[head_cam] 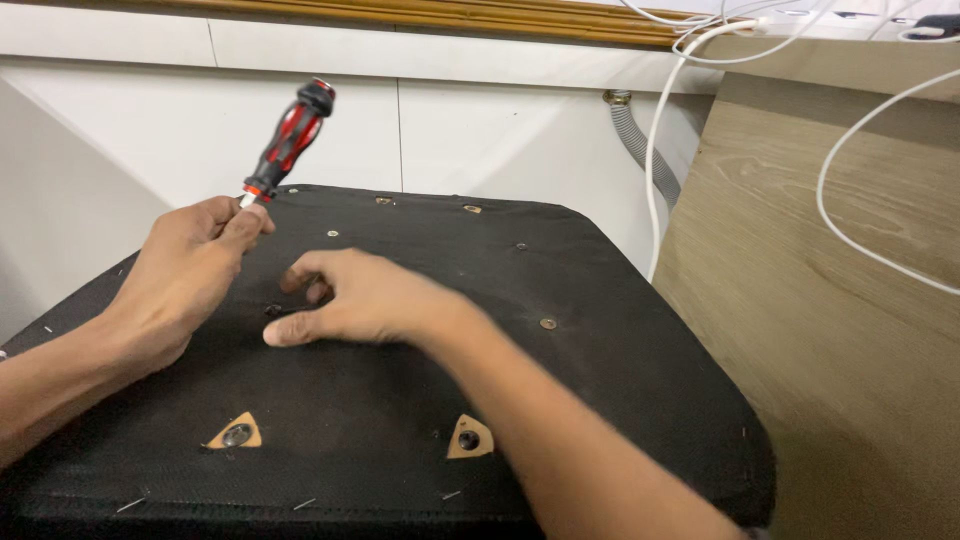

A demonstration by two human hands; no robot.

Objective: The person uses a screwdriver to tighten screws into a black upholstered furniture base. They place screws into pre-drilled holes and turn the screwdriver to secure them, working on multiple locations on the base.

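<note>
On the black seat base [620, 330], left hand [185, 275] pinches screwdriver [290, 140] shaft, handle upward

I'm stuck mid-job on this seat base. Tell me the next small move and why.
Probably turn the screwdriver tip-down: the left hand grips it near the shaft, handle pointing up, while the right hand fingers rest by a hole in the black fabric panel.

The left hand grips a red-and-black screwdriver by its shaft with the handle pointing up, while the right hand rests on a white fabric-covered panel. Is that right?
Not quite. The panel is covered in black fabric, not white, as the head view shows. The rest holds: the left hand grips the red-and-black screwdriver by its shaft, handle up, and the right hand rests on the panel.
</note>
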